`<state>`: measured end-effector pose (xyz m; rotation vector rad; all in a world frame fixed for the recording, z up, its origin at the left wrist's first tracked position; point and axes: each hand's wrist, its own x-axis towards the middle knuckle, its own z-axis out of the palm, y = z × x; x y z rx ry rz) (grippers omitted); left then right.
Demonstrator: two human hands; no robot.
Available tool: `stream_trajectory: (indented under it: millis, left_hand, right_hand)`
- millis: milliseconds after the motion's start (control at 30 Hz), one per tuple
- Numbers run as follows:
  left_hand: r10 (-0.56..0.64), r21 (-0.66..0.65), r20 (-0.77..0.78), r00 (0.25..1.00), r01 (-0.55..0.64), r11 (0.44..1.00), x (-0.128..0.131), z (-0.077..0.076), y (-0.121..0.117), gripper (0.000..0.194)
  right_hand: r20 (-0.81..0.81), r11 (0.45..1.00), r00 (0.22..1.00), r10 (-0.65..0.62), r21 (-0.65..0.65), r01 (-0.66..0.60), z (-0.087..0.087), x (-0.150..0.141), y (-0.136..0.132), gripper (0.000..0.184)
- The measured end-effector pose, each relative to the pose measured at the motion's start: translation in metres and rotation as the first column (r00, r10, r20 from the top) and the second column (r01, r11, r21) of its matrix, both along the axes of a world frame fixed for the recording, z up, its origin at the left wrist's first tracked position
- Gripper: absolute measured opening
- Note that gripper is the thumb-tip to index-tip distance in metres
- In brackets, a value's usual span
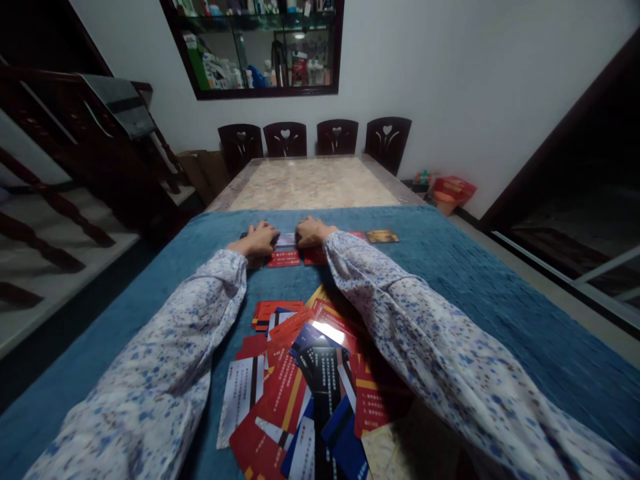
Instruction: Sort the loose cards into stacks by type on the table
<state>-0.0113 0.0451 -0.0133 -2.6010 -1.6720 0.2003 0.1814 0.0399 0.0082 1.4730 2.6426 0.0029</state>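
Both my arms, in flowered sleeves, reach forward over a blue cloth point(480, 280). My left hand point(260, 239) and my right hand point(311, 231) rest side by side, fingers curled down onto a pale purple card point(286, 239) between them. Red cards point(283, 259) lie in a row just under the hands, and a yellow-brown card point(382, 236) ends that row on the right. Closer to me a loose heap of red, blue, black and white cards point(305, 373) is spread between my forearms.
The blue cloth covers the near part of a long marble-topped table point(313, 183). Several dark chairs point(285, 139) stand at its far end under a glass cabinet point(260, 47). A wooden stair rail point(60, 133) is at the left, a red bag point(453, 190) on the floor at the right.
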Motion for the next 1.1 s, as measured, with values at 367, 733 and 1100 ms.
stream_trajectory:
  millis: [367, 733, 1100]
  left_hand:
    - [0.008, 0.001, 0.017, 1.000, -0.008, 1.000, -0.002, -0.002, -0.001, 0.036]
    - [-0.046, -0.001, 0.026, 0.999, 0.046, 0.999, -0.004, 0.006, -0.012, 0.063]
    - [-0.081, 0.206, 0.087, 0.993, 0.062, 0.977, 0.007, 0.012, -0.038, 0.051]
  right_hand:
    - [0.007, 1.000, 1.000, 0.001, 0.009, -0.001, -0.003, 0.002, 0.003, 0.045]
    - [-0.025, 1.000, 1.000, -0.008, 0.004, 0.008, 0.000, 0.012, 0.003, 0.051]
    - [-0.120, 0.992, 0.993, 0.022, 0.125, -0.007, 0.009, 0.040, -0.021, 0.049]
